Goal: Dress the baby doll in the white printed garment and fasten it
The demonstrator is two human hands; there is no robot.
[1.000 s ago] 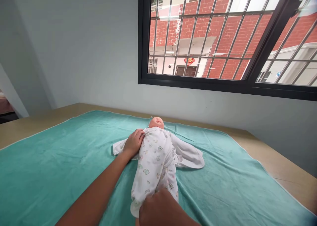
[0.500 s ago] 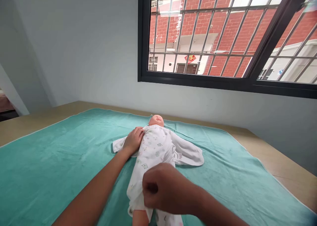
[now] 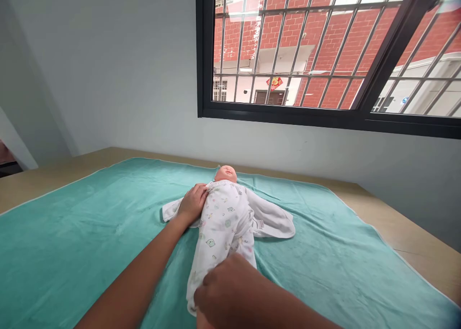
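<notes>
A baby doll (image 3: 226, 174) lies on its back, head away from me. It wears a white top, whose sleeve (image 3: 275, 221) spreads flat to the right, and printed white trousers (image 3: 219, 223) that reach up to its chest. My left hand (image 3: 193, 205) lies along the doll's left-hand side as I see it, fingers stretched over the edge of the trousers near the waistband. Low over the legs, my right hand (image 3: 226, 293) is closed at the trouser leg close to the hem; its fingertips are partly hidden. Part of a bare doll leg shows below the hem.
A green blanket (image 3: 90, 233) with slight creases lies under the doll on a wooden surface (image 3: 414, 252). Behind it rises a grey wall (image 3: 151, 79) with a dark-framed, barred window (image 3: 273, 112).
My right hand has come down and slightly left towards the trouser hem, turning so its back faces up. My left hand has stayed on the doll's side. The view has shifted slightly.
</notes>
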